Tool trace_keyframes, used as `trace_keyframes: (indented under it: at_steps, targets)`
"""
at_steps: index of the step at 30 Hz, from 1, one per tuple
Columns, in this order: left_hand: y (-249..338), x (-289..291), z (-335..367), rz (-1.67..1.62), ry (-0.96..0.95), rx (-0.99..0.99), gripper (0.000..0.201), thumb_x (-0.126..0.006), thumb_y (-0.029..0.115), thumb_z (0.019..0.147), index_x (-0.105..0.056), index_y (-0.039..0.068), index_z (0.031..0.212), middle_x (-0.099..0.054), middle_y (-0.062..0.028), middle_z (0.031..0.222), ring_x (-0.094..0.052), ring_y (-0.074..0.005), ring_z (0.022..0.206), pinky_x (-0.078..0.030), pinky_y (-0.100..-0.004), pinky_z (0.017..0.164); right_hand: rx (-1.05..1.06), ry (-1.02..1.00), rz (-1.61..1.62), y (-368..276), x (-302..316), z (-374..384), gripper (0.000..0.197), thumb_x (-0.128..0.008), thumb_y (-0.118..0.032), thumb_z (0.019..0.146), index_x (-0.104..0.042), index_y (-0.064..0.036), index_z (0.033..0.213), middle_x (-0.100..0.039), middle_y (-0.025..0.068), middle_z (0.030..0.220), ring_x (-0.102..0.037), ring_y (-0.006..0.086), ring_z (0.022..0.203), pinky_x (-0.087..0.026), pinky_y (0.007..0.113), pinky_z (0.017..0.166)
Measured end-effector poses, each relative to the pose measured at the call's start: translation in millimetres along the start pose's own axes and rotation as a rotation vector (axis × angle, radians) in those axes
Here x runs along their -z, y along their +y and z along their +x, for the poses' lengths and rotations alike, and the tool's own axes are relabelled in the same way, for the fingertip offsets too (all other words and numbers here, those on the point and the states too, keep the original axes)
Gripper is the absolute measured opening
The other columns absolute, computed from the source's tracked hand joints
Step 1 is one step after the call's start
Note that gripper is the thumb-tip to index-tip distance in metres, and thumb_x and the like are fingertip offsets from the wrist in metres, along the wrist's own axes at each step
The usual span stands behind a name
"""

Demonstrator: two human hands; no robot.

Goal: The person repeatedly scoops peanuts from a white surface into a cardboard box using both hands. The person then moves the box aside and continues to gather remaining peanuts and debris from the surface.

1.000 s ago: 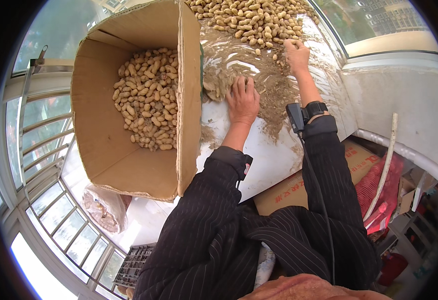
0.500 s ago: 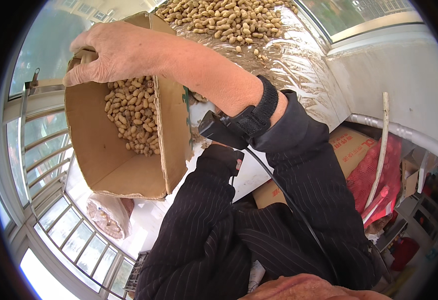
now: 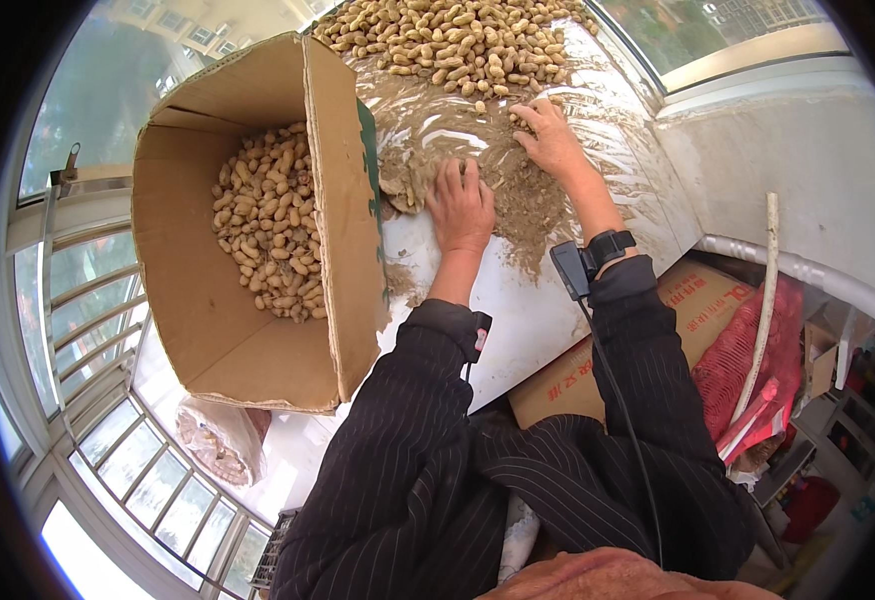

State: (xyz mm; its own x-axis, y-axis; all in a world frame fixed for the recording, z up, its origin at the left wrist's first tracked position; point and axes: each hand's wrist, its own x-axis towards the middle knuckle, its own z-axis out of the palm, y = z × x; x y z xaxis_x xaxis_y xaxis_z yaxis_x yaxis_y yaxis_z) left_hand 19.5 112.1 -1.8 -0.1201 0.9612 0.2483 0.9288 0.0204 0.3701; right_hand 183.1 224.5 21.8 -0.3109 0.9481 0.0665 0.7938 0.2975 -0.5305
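My left hand (image 3: 462, 206) lies palm down on the dirt-covered white tabletop, fingers stretched forward, beside a clump of soil (image 3: 403, 190). Farther right, my right hand (image 3: 556, 142) reaches over the dirt with thumb and fingers apart, its fingertips at a few loose peanuts (image 3: 516, 118). To the left, a cardboard box (image 3: 248, 365) stands with its open side facing me and unshelled peanuts (image 3: 270, 220) heaped inside. A larger pile of peanuts (image 3: 458, 40) spreads across the far end of the table. Between my hands lies loose brown soil (image 3: 528, 195).
Windows (image 3: 728, 30) and a wall (image 3: 788, 140) border the right side. Below the table edge sit flattened cartons (image 3: 558, 385), a red mesh bag (image 3: 738, 350) and a pale stick (image 3: 764, 300). A plastic-wrapped bundle (image 3: 218, 440) sits below the box.
My right hand has left the box's upper edge and moved right, down to the loose peanuts on the table. My left hand, mostly hidden before, now shows on the dirt.
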Motion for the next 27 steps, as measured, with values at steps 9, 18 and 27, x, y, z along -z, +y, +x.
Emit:
trace_keyframes:
  at_steps: [9,18,27]
  targets:
    - [-1,-1,-1,0.024,0.011,-0.013,0.041,-0.058,0.023,0.089,-0.053,0.012,0.128,-0.048,-0.0090,0.132,-0.042,-0.0259,0.132,-0.034,-0.0454,0.102,0.046,0.178,0.074,-1,-12,7,0.018,-0.066,-0.006,0.085,-0.066,-0.0044,0.102,-0.058,0.0095,0.091,-0.061,0.0262,0.088,-0.050,0.036,0.078]
    - [-1,-1,-1,0.014,-0.006,-0.004,0.041,-0.057,0.024,0.089,-0.052,0.013,0.129,-0.047,-0.0088,0.131,-0.040,-0.0246,0.133,-0.031,-0.0456,0.102,-0.514,0.195,0.568,19,10,11,0.019,-0.070,-0.013,0.086,-0.071,0.0009,0.099,-0.068,0.0038,0.084,-0.058,0.0084,0.062,-0.050,0.024,0.057]
    - [-1,-4,-1,0.044,0.012,-0.012,0.041,-0.057,0.024,0.089,-0.053,0.013,0.128,-0.046,-0.0084,0.130,-0.040,-0.0250,0.133,-0.032,-0.0458,0.100,-0.172,0.058,0.192,3,1,-7,0.019,-0.076,-0.011,0.076,-0.065,-0.0009,0.087,-0.061,0.0151,0.089,-0.061,0.0292,0.079,-0.050,0.038,0.073]
